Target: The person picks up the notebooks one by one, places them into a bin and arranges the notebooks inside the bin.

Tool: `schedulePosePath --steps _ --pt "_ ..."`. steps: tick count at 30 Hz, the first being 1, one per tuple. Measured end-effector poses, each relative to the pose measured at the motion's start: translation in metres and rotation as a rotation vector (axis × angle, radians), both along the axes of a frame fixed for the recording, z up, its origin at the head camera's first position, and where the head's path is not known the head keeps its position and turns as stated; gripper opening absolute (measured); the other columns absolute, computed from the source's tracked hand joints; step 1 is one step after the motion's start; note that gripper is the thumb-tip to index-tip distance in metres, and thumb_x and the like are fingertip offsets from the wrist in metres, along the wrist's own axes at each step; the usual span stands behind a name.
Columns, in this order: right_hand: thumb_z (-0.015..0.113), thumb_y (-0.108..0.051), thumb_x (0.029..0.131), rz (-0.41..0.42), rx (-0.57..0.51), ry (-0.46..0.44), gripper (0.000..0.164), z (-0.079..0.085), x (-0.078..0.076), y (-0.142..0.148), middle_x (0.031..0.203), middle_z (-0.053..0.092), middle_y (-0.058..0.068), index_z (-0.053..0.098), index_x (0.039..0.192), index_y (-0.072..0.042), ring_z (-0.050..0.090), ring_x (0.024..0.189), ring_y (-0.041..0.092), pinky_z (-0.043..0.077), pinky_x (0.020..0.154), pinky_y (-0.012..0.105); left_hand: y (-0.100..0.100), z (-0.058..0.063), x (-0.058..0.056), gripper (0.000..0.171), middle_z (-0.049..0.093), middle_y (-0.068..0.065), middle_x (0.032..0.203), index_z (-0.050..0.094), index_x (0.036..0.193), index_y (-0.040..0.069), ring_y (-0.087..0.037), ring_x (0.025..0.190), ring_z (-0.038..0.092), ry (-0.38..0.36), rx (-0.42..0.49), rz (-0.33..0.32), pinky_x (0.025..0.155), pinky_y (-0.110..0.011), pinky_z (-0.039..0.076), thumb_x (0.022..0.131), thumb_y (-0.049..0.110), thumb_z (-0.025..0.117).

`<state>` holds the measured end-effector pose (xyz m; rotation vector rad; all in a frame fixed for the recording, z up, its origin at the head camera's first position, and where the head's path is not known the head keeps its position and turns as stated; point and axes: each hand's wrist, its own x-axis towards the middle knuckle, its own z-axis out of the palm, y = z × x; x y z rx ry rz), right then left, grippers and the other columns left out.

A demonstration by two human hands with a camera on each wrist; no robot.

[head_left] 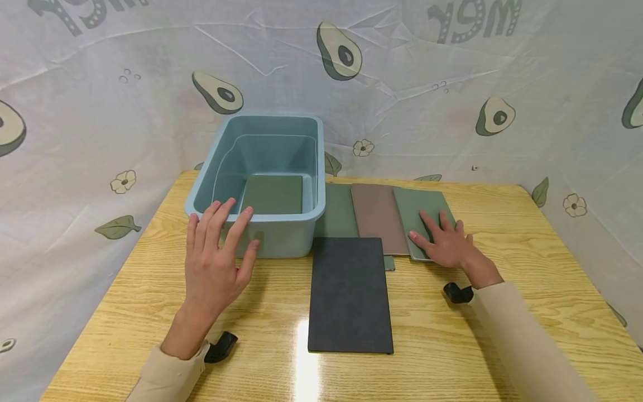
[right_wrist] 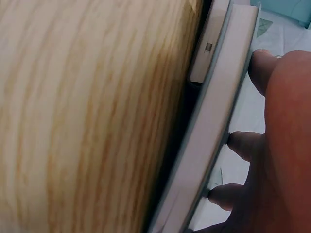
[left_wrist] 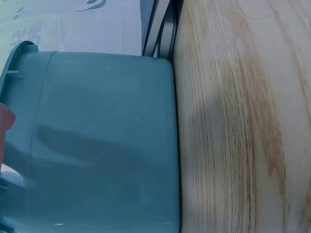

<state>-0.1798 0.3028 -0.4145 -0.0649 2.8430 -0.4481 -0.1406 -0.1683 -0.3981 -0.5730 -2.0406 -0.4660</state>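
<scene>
My right hand [head_left: 447, 245] rests with spread fingers on the cover of a green notebook [head_left: 414, 206], the rightmost of an overlapping row. In the right wrist view its fingertips [right_wrist: 239, 144] touch that cover, and the pale page edges [right_wrist: 214, 97] face the camera. My left hand [head_left: 213, 265] is at the near rim of a blue plastic bin [head_left: 306, 217], fingers extended and holding nothing. A thumb or fingertip [left_wrist: 6, 118] shows near the rim in the left wrist view. Inside the bin lies a dark green notebook [head_left: 276, 194].
Left of the touched notebook, a brown notebook [head_left: 379, 218] overlaps another green one [head_left: 337, 212] beside the bin. A black notebook [head_left: 349, 296] lies in front, covering part of the row. Behind the wooden table [head_left: 437, 346] hangs an avocado-print cloth [head_left: 402, 111].
</scene>
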Motion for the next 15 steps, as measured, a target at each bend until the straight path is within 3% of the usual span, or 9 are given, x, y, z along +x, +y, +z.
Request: schedulePosePath --steps 15 --pt "0.027 -0.069 0.108 -0.021 -0.002 0.042 0.086 -0.014 0.002 -0.002 0.173 -0.009 0.036 0.006 0.172 -0.015 -0.007 0.148 0.079 0.010 0.109 0.093 0.000 -0.007 -0.002 0.048 0.058 -0.022 0.152 0.061 0.149 0.013 -0.046 0.143 0.050 0.013 0.004 0.000 0.121 -0.069 0.030 0.106 0.034 0.058"
